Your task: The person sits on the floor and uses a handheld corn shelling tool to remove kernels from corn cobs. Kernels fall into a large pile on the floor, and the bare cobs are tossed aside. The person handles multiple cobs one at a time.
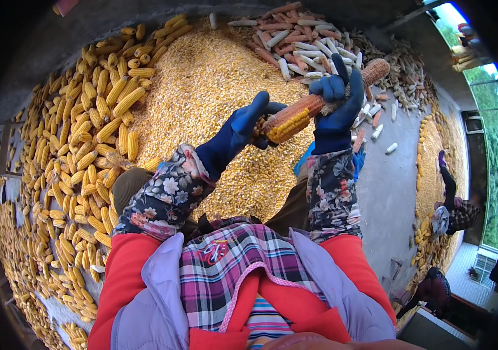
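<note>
My left hand (pixel 249 120), in a blue work glove, is at the lower left end of a partly shelled corn cob (pixel 290 124); its fingers pass partly behind that end. Yellow kernels remain on the cob's near side. My right hand (pixel 338 98), gloved in blue too, grips the cob and a second, bare reddish cob (pixel 375 72) that points up to the right. One finger of it sticks up. Below both hands spreads a heap of loose corn kernels (pixel 196 83). What the hidden fingertips do cannot be seen.
Whole yellow ears of corn (pixel 95 109) are piled at the left. Stripped red and white cobs (pixel 301 43) lie beyond my right hand, with dry husks (pixel 402 65) beside them. At the far right a person (pixel 459 214) is beside another kernel heap (pixel 430 153).
</note>
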The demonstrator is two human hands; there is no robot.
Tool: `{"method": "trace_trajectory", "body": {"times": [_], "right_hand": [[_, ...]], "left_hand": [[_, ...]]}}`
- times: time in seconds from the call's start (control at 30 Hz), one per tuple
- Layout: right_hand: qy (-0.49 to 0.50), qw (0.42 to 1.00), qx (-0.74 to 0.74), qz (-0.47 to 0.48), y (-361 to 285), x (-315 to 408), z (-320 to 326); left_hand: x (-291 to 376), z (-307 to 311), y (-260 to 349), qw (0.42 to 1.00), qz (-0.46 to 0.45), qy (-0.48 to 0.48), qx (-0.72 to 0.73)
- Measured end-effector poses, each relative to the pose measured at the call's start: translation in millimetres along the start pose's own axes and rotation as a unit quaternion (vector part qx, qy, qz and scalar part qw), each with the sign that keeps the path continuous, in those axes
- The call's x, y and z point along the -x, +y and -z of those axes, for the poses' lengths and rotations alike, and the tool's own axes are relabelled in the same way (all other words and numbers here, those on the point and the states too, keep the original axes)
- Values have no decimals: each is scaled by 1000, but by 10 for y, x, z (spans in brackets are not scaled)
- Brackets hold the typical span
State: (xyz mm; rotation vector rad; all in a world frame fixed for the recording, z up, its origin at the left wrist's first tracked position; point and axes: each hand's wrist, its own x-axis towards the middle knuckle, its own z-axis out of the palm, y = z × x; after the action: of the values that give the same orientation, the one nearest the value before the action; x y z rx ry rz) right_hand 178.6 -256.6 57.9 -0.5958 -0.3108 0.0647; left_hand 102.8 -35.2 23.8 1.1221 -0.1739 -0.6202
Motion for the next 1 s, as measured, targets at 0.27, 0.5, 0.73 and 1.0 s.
{"method": "trace_trajectory", "body": {"times": [0.27, 0.5, 0.73, 1.0], "right_hand": [[34, 971, 234, 36, 177, 52, -304], [38, 952, 298, 53, 370, 132, -535], [49, 941, 324, 82, 430, 167, -518], [45, 949, 308, 53, 390, 171, -491]], "left_hand": [[-42, -197, -9, 911, -216, 177, -305], [-106, -222, -262, 848, -232, 204, -431], [-237, -125, -282, 963, -149, 217, -62], [-163, 14, -113, 974, -3, 209, -93]]}}
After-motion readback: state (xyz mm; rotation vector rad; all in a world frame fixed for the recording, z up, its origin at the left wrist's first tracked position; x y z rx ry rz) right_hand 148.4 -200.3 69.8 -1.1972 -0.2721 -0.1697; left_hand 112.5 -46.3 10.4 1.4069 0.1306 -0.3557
